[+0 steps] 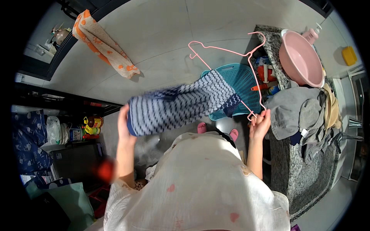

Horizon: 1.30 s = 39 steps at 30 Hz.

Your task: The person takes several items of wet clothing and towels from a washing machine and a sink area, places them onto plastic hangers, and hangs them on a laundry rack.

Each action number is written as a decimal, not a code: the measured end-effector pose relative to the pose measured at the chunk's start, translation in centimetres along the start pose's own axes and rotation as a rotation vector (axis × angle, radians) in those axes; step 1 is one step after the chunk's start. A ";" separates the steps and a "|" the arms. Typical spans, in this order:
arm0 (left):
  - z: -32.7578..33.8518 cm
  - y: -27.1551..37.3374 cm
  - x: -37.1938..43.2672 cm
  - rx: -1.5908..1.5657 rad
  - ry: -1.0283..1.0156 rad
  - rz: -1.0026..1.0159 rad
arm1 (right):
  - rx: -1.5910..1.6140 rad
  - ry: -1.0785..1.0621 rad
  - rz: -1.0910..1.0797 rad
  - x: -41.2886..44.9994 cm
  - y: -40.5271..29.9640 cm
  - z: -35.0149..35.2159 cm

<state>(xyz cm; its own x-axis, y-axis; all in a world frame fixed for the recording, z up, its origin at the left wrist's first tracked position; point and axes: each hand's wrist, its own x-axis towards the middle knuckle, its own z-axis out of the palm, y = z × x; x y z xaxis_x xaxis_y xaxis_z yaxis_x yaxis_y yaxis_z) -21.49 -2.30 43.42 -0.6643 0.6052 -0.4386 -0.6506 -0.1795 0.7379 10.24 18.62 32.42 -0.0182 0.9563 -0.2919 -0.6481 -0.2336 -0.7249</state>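
My left hand (pixel 125 124) grips the navy-edged end of a white, blue and navy patterned cloth (pixel 179 106), stretched out sideways and blurred along its upper edge. The cloth's other end lies over the lower bar of a pink clothes hanger (pixel 228 51); a short navy flap shows at that fold. My right hand (pixel 260 124) pinches the near corner of the hanger, beside a small hook. The hanger's top hook points away to the upper right. Beneath the hanger stands a teal plastic basket (pixel 240 78), partly hidden by the cloth.
A granite counter (pixel 280 167) with a sink runs along the right, bearing a pink basin (pixel 303 60) and piled grey clothes (pixel 294 109). An orange-patterned towel (pixel 104 46) hangs at upper left. Bottles (pixel 93 122) stand on a shelf at left.
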 end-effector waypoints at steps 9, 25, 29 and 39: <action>-11.2 -9.8 -0.1 1.072 0.039 -0.416 | -0.033 -0.070 -0.135 -3.6 -4.8 5.9; 14.9 -6.0 4.8 0.973 -0.483 0.990 | -0.329 -0.189 -0.669 -8.0 -5.9 7.4; 13.2 -6.0 4.7 0.849 -0.710 0.884 | -0.629 -0.081 -0.740 -7.1 -4.2 5.8; 9.4 -5.7 6.1 0.579 -0.710 0.015 | -0.411 -0.280 -0.537 -7.3 -4.9 6.4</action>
<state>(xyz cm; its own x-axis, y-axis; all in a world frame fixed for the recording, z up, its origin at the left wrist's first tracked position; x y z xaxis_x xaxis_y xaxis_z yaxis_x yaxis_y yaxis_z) -18.43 9.69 41.33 -0.1645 0.9749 -0.1502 -0.2311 0.1099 0.9667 8.64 13.92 42.12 -0.0081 0.9538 0.3003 -0.2849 0.2856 -0.9150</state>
